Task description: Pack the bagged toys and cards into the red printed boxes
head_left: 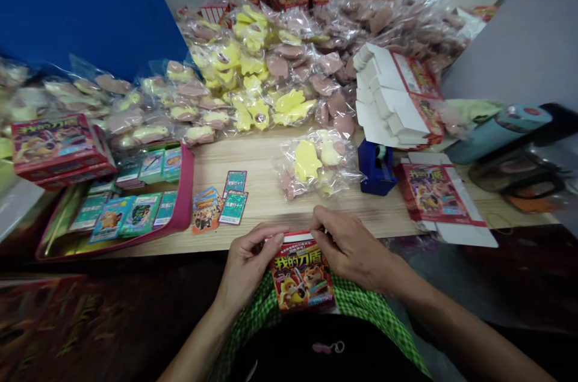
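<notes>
A red printed carton (301,280) stands at my lap by the table's front edge, its printed face toward me and its top edge uppermost. My left hand (250,258) is closed on its upper left corner, thumb on the front. At the upper right corner, my right hand (350,243) pinches the top flap with bent fingers. Just beyond, a clear bag of yellow and pink figures (316,162) lies on the table. Left of it are a few loose cards (233,207) and a small stack of orange cards (208,210). What the carton contains is hidden.
A pink-rimmed tin (185,189) of cards sits left, with closed red boxes (54,141) on its back corner. A blue tape dispenser (377,168), a flattened carton (436,192), nested white cartons (388,99) and a bottle (501,129) stand right. Bagged figures (253,75) heap behind.
</notes>
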